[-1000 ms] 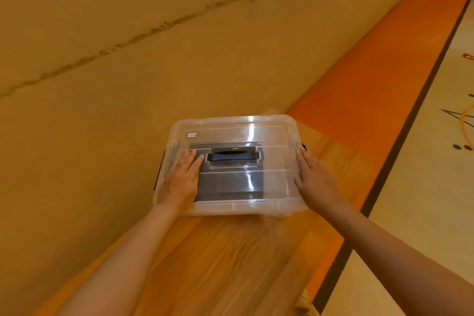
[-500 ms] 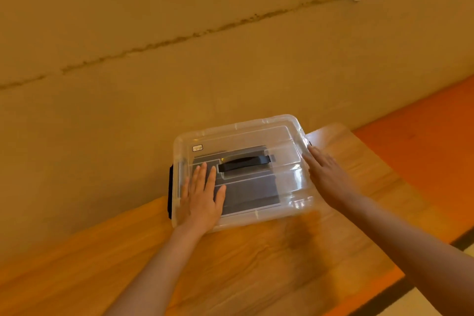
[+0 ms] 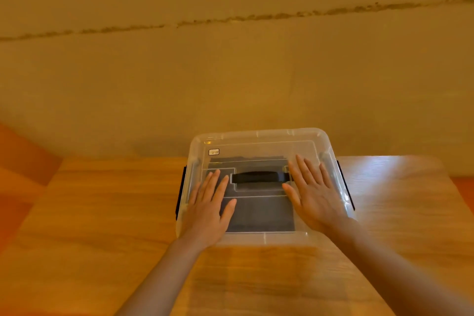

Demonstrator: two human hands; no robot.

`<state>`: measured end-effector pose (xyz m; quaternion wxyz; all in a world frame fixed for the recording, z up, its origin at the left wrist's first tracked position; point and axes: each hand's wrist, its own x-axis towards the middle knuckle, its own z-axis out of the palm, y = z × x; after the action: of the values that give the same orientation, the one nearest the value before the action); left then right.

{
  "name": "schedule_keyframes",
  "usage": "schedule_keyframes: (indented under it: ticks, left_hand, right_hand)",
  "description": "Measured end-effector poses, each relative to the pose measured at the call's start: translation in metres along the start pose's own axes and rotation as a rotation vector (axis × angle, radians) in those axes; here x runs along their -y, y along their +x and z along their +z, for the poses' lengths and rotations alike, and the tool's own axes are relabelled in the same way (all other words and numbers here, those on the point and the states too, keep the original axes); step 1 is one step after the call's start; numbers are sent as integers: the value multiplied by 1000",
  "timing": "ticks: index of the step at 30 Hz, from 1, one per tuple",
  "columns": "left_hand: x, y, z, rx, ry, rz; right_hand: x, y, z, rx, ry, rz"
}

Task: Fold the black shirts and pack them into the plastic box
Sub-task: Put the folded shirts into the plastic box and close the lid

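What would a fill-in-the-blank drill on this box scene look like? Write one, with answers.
1. Both hands, the left hand and the right hand, lie flat on the box's ____.
2. The black handle sits ____ the two hands.
3. The plastic box stands on a ____ table.
4. Dark folded cloth shows ____ the box.

Answers: lid; between; wooden; inside

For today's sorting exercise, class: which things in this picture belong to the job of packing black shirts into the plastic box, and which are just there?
Part of the job:
- clear plastic storage box with its clear lid on
- dark folded shirt seen through the lid
- left hand and right hand, flat on the lid

Just there:
- light wooden table
- tan wall
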<state>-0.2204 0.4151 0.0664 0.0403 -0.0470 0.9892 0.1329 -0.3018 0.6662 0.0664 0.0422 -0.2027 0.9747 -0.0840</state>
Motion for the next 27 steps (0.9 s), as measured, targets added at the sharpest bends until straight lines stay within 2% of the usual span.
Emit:
schedule_keyframes:
  ticks: [5, 9, 13, 15, 20, 22, 24, 27]
  left_hand:
    - [3, -35, 4, -75, -73, -116]
    - [-22, -27, -4, -266, -164, -268]
    - [-30, -19, 5, -82, 75, -181]
    - [-25, -17, 7, -48, 110, -160]
    - [-10, -22, -1, -108, -118, -128]
    - [8, -27, -6, -229, -24, -123]
    - [30, -31, -12, -304, 68, -155]
    - [59, -30, -12, -154, -9, -313]
  right_hand:
    - [13, -13, 8, -23, -27, -73]
    - [16, -18, 10, -48, -24, -80]
    - [19, -27, 13, -57, -27, -43]
    - [22, -31, 12, -69, -5, -34]
    - [19, -36, 4, -120, 242, 38]
    - [15, -37, 2, -220, 128, 40]
    - [8, -34, 2, -251, 3, 34]
    - [-13, -27, -1, -183, -10, 168]
